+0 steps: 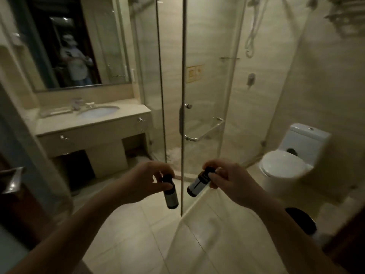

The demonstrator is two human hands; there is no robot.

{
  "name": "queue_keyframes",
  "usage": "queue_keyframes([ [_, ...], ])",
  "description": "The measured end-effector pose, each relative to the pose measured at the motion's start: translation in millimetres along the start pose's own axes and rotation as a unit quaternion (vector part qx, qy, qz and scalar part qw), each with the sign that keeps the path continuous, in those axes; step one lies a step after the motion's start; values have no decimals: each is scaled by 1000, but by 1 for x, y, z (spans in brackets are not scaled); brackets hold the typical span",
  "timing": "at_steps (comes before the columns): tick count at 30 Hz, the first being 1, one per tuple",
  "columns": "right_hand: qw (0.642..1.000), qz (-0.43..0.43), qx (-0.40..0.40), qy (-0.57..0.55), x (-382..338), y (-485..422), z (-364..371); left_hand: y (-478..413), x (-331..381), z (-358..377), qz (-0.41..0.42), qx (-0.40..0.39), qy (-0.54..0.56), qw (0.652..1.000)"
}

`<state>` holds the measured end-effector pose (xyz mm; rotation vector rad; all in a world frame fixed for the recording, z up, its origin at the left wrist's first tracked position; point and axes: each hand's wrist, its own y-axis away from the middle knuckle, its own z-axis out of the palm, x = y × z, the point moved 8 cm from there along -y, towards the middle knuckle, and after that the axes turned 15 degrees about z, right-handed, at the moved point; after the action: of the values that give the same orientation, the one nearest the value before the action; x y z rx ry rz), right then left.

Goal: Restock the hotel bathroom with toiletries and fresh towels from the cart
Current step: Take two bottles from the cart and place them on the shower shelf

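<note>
Right now my left hand (146,180) is clamped by thumb and fingertips on the upper end of the left bottle (171,196), a small dark one that hangs nearly straight down below the fingers. My right hand (227,180) pinches the right bottle (197,184) around its cap end, and this one tilts down and to the left, its pale label facing me. The two bottles are near each other at waist level over the tiled floor (126,224), with the upright edge of the glass door (183,119) running between them just beyond.

Both holds are fingertip holds high on the bottles, so I judge a slip likely if I swing or hurry, and the drop would end on hard tile. The door edge is thin and hard to see in this dim light; reaching forward could knock a bottle against it.

Beyond, the vanity counter (94,126) with its basin (98,112) lies to the left, the toilet (284,163) to the right. I cannot read either label. What sits on the tray (55,111) by the basin is blurred. The rack (345,18) at upper right is cut off, and the cart is out of view.
</note>
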<state>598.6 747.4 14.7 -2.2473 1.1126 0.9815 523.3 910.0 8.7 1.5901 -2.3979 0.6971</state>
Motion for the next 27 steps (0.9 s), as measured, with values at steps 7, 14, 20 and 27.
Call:
queue_keyframes([
  [7,996,-65,-48,41,1,-103,32,-12,-62,-20,-93,66,-23,993],
  [14,987,-111,-74,86,-12,-191,73,-7,-149,-43,-158,90,-37,983],
  [20,987,-116,-81,76,-32,-291,113,-12,-256,-106,-170,111,-24,979],
  [27,992,-86,-62,73,-63,-420,167,-30,-393,-171,-149,102,-29,983],
])
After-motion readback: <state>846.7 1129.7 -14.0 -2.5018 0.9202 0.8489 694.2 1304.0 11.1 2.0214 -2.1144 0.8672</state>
